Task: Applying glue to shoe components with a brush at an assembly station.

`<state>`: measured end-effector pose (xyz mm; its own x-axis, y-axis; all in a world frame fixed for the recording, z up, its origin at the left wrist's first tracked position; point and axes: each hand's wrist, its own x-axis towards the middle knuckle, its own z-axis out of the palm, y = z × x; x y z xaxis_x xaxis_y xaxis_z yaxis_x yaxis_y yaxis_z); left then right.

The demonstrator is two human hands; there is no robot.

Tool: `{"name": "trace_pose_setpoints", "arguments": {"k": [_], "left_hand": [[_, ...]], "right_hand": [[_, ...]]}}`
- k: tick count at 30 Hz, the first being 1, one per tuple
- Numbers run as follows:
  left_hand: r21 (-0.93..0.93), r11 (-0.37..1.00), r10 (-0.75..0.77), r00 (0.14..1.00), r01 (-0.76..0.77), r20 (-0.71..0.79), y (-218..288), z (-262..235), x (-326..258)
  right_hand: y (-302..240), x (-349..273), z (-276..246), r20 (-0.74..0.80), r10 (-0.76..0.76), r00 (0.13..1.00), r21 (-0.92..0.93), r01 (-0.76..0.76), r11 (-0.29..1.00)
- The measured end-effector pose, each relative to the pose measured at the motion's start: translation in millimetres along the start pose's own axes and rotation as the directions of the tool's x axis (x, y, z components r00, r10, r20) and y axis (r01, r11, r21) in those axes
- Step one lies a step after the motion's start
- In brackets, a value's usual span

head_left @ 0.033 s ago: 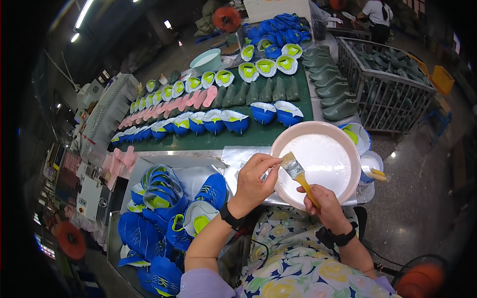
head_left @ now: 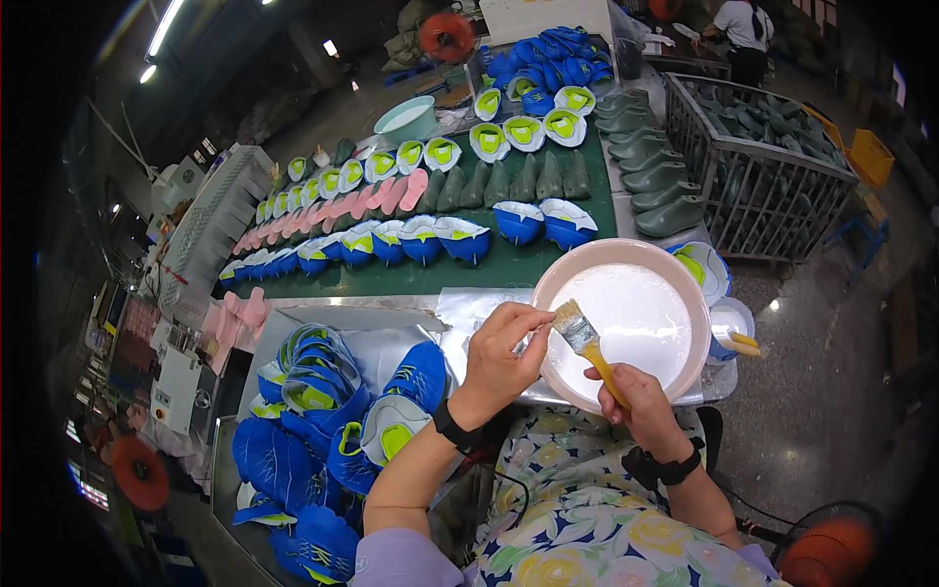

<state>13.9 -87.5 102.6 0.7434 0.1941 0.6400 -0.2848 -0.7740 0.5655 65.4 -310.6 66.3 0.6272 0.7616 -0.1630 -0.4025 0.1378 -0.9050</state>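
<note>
1. Clock hours run around the pink basin (head_left: 698,323), with 12 pointing away from the person. The paintbrush (head_left: 591,350) lies over its 8 o'clock side, bristles toward 9, handle toward 6.
2. The right hand (head_left: 641,406), at 6 o'clock, has its fingers wrapped around the yellow handle. The left hand (head_left: 504,360), near 9, pinches the bristles' edge between thumb and forefinger.
3. By my judgement, work is partway: the brush is out and the white liquid (head_left: 641,318) spreads broadly across the basin, but neither hand holds a shoe part.
4. Set out already on the green tabletop (head_left: 372,285), from 9 to 11 o'clock: rows of blue uppers (head_left: 461,241), pink insoles (head_left: 415,190) and dark green lasts (head_left: 523,183).
5. Seemingly left to arrange: a jumbled blue heap (head_left: 284,460) at 8 o'clock and a far pile (head_left: 548,64) between 11 and 12. Spare lasts fill the metal cage (head_left: 748,171) between 1 and 2.
6. Small white labels (head_left: 524,133) show on the lime linings toward 11; at this distance they are probably printed, though I cannot read any. No brand is clear to me.
</note>
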Motion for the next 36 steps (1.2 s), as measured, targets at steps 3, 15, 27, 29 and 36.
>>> {"name": "trace_pose_setpoints", "arguments": {"k": [3,15,27,29,36], "left_hand": [[0.005,1.0,-0.023,1.0,0.023,0.016,-1.5,0.3,-0.4],[-0.016,0.995,-0.096,0.993,0.098,0.068,-1.8,-6.5,0.8],[0.112,0.992,0.042,0.997,-0.049,0.061,-3.4,-6.2,1.0],[0.126,0.99,0.054,0.997,-0.061,0.063,-3.0,-6.3,2.0],[0.193,0.971,0.138,0.989,-0.144,0.044,-5.9,-4.0,1.1]], "right_hand": [[0.2,-0.5,0.4,-0.01,-0.002,1.0,-0.028,0.002,1.0],[0.9,-0.3,0.4,-0.035,-0.027,0.999,-0.111,0.023,0.994],[1.9,0.6,2.3,-0.076,-0.057,0.995,-0.14,0.046,0.989],[3.2,0.9,1.8,-0.08,-0.065,0.995,-0.146,0.053,0.988],[6.5,0.7,2.8,-0.092,-0.073,0.993,-0.17,0.057,0.984]]}}
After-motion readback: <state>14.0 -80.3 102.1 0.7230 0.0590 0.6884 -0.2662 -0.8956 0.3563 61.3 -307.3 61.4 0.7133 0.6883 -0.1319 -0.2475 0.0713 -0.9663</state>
